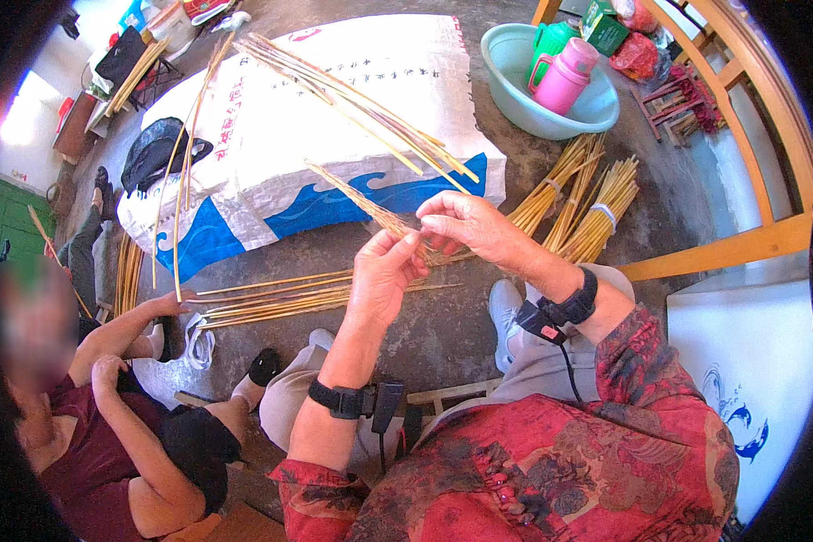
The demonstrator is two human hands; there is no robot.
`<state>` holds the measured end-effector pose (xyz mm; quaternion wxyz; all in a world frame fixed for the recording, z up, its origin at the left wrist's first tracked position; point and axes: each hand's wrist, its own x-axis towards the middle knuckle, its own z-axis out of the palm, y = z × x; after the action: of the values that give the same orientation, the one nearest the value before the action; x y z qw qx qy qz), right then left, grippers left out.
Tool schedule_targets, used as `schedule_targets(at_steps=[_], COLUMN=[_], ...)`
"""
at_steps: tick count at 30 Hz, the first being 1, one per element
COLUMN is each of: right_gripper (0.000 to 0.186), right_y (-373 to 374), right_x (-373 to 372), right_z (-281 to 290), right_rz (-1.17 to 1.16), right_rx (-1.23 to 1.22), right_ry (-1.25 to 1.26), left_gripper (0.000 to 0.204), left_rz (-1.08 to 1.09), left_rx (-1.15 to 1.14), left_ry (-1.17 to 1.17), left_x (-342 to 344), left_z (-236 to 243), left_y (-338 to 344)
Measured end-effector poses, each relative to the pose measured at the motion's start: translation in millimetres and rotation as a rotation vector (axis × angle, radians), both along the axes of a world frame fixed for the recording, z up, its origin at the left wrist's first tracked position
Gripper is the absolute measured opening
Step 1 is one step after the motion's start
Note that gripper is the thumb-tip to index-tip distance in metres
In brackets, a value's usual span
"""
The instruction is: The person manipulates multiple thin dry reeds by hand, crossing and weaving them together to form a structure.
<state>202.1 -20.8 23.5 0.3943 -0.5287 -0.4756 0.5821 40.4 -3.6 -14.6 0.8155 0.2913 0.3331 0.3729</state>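
Left hand (379,275), right hand (474,226), fingers (399,250) gripping one straw piece (359,198), one basin (512,95), two flasks (565,79)

A slim, straw-coloured bundle of thin stalks (368,207) is held aslant near the middle of the frame, narrowing toward its upper-left tip, its lower-right part partly hidden.
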Motion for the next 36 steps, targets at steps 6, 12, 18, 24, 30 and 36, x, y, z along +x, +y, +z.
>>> schedule_targets(at_steps=[6, 12, 18, 24, 30, 36], right_gripper=[0.028, 0.032, 0.022, 0.02, 0.02, 0.021], right_y=[7.1, 16.2, 23.4, 25.9, 26.8, 24.7], right_x=[-10.6, -15.8, -19.1, -22.1, -20.9, -24.9], right_z=[-17.5, -21.4, -19.4, -21.2, -21.4, -20.9], right_rz=[0.113, 0.197, 0.124, 0.134, 0.137, 0.152], right_rx=[0.014, -0.027, -0.237, -0.317, -0.322, -0.263], right_ry=[0.045, 0.035, 0.29, 0.331, 0.315, 0.285], left_gripper=[0.011, 0.009, 0.006, 0.006, 0.011, 0.016], left_rz=[-0.072, -0.137, -0.13, -0.118, -0.158, -0.117], left_rx=[0.062, 0.073, 0.014, 0.004, -0.023, -0.031], left_ry=[0.123, 0.213, 0.075, 0.009, 0.075, 0.092], left_x=[1.1, -4.9, -16.3, -21.6, -22.5, -18.6], left_z=[1.6, 0.5, -4.7, -5.8, -0.8, 0.2], left_y=[-12.3, -16.5, -25.6, -27.0, -30.8, -32.2])
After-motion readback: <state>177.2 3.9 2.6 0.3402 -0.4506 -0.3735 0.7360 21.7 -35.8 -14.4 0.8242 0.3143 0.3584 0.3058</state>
